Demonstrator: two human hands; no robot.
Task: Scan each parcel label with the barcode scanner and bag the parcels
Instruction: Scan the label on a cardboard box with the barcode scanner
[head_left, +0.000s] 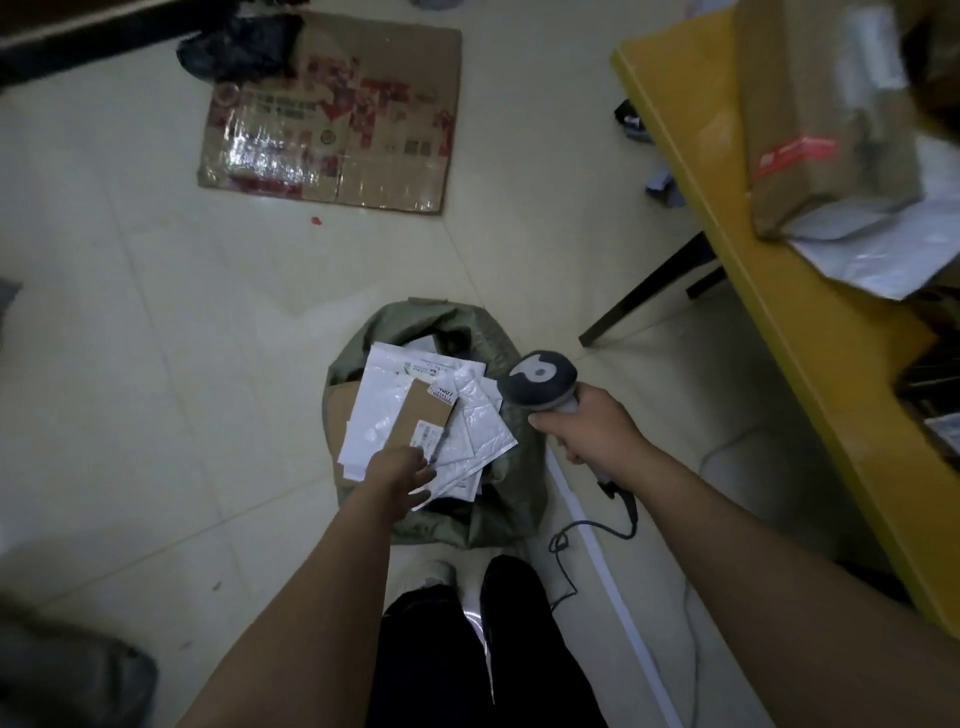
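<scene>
A green sack (511, 512) stands open on the floor in front of my feet, filled with white padded mailers (384, 400) and brown parcels. On top lies a flat brown parcel (423, 415) with a white label. My left hand (402, 475) reaches over the sack, its fingers at the near edge of that brown parcel; whether they hold it is unclear. My right hand (587, 428) grips the handle of a grey barcode scanner (540, 384), held just right of the sack with its head pointing forward. The scanner's black cable (597, 530) trails down to the floor.
A yellow table (769, 312) runs along the right, carrying a brown parcel (826, 119) and grey mailers (872, 254). A flattened cardboard box (332, 114) lies on the tiled floor ahead, with a black bag (239, 47) beside it. My legs (467, 649) stand directly behind the sack.
</scene>
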